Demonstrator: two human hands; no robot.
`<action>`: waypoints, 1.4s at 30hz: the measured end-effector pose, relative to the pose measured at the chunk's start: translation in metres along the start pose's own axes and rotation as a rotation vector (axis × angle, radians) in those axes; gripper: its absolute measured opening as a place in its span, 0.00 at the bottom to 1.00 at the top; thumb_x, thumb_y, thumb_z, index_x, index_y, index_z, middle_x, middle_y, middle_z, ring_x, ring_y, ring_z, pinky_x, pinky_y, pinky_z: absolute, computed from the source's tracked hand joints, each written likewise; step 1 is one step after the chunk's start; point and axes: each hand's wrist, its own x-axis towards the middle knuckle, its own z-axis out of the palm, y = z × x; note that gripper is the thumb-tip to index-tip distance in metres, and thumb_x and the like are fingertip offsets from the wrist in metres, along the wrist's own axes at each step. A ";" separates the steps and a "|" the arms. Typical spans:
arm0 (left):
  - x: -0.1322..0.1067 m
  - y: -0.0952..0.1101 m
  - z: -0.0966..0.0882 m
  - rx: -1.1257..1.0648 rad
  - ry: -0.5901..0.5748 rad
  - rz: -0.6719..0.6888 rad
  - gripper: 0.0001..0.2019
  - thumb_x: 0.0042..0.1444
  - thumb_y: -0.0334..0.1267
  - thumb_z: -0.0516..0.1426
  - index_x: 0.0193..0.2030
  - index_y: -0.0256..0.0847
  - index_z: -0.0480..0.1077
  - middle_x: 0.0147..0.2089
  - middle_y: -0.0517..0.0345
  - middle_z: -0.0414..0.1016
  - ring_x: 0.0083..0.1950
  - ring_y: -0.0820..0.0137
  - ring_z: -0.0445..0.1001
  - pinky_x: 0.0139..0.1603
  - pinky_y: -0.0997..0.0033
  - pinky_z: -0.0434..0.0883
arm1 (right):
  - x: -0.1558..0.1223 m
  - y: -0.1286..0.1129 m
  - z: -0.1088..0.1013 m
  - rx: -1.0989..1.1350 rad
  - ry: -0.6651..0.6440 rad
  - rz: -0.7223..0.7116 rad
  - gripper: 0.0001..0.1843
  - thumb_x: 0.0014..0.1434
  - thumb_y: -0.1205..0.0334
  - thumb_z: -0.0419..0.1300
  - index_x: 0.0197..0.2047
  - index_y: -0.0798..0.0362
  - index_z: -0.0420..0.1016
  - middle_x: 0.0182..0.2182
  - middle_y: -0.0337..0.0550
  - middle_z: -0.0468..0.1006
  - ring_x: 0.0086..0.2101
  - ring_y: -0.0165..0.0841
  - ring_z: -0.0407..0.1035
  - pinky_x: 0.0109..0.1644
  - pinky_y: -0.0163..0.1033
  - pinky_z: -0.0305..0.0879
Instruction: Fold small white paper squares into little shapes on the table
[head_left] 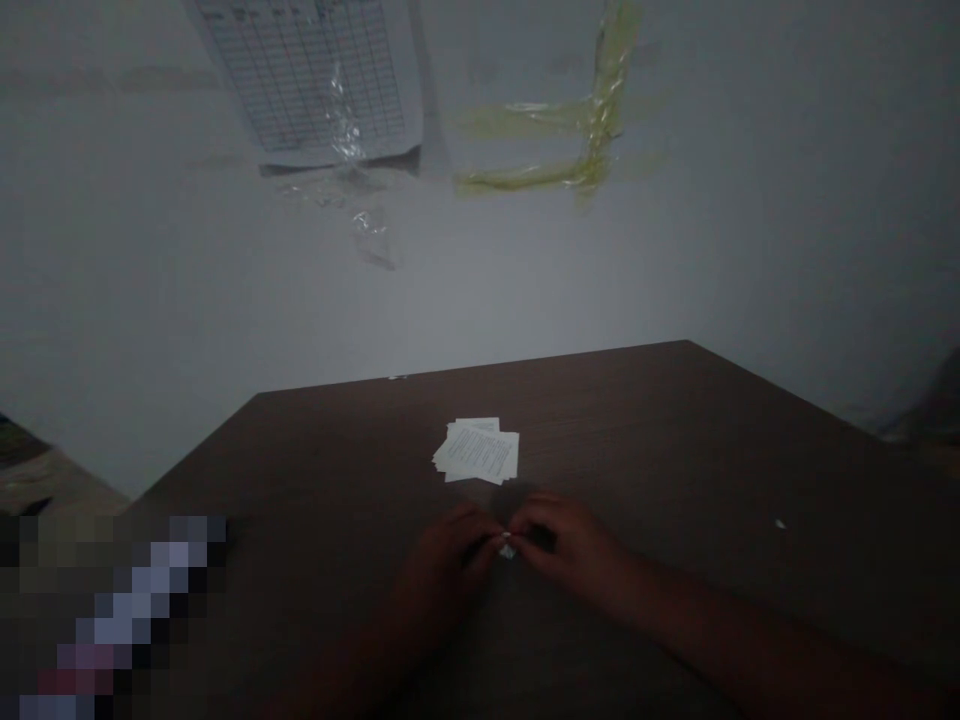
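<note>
My left hand (450, 560) and my right hand (571, 545) meet over the dark wooden table (675, 450), fingertips pinched together on a small white folded piece of paper (508, 547). Both hands are closed on it from either side. Just beyond them, a small pile of white printed paper slips (478, 451) lies flat on the table. The light is dim, so the fine shape of the pinched piece is hard to make out.
A grey wall rises behind the table, with a taped grid sheet (307, 75) and yellowish tape strips (570, 150). A tiny white scrap (781, 524) lies on the table at right. A blurred pixelated patch (112, 620) covers the lower left.
</note>
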 end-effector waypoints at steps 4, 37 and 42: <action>-0.002 0.006 -0.001 0.050 -0.019 0.025 0.12 0.81 0.28 0.62 0.51 0.46 0.88 0.54 0.52 0.91 0.54 0.59 0.91 0.62 0.62 0.87 | 0.000 0.003 -0.001 -0.062 0.005 -0.113 0.08 0.76 0.67 0.76 0.45 0.45 0.86 0.42 0.40 0.86 0.48 0.43 0.80 0.59 0.49 0.79; -0.003 0.003 -0.004 0.017 -0.118 0.070 0.13 0.72 0.25 0.60 0.52 0.46 0.83 0.58 0.52 0.89 0.55 0.59 0.89 0.64 0.59 0.87 | -0.002 0.000 -0.008 -0.149 -0.058 -0.203 0.13 0.67 0.74 0.67 0.46 0.44 0.80 0.43 0.39 0.88 0.48 0.44 0.82 0.68 0.56 0.77; -0.013 0.015 -0.015 0.022 -0.168 0.080 0.14 0.76 0.37 0.68 0.65 0.47 0.83 0.67 0.47 0.90 0.68 0.50 0.90 0.74 0.50 0.86 | -0.006 -0.013 -0.015 -0.172 -0.104 -0.198 0.08 0.71 0.67 0.71 0.48 0.45 0.80 0.46 0.44 0.89 0.50 0.47 0.82 0.66 0.57 0.78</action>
